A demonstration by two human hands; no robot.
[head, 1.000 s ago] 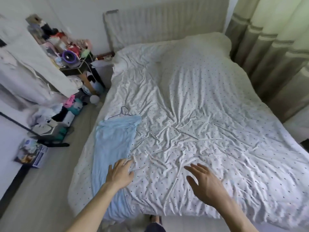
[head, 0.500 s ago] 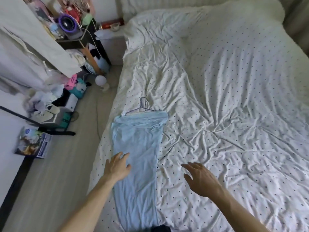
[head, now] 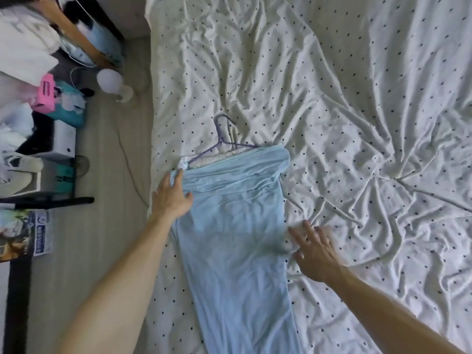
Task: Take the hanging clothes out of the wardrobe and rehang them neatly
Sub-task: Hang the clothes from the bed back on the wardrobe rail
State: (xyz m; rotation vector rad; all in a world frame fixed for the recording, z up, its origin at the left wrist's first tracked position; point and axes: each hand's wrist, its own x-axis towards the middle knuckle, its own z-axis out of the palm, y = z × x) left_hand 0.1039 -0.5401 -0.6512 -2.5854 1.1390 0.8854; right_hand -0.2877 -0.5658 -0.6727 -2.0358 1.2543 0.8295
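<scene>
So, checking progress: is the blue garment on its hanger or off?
On it, apparently: the purple hanger disappears under the top edge of the blue garment.

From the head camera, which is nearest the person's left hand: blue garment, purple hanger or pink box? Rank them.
1. Blue garment: the left hand touches its left edge.
2. Purple hanger: just beyond, at the garment's top.
3. Pink box: far off to the left.

A home bedroom, bed (head: 332,98) with rumpled polka-dot sheet, bedside floor clutter (head: 51,98)
</scene>
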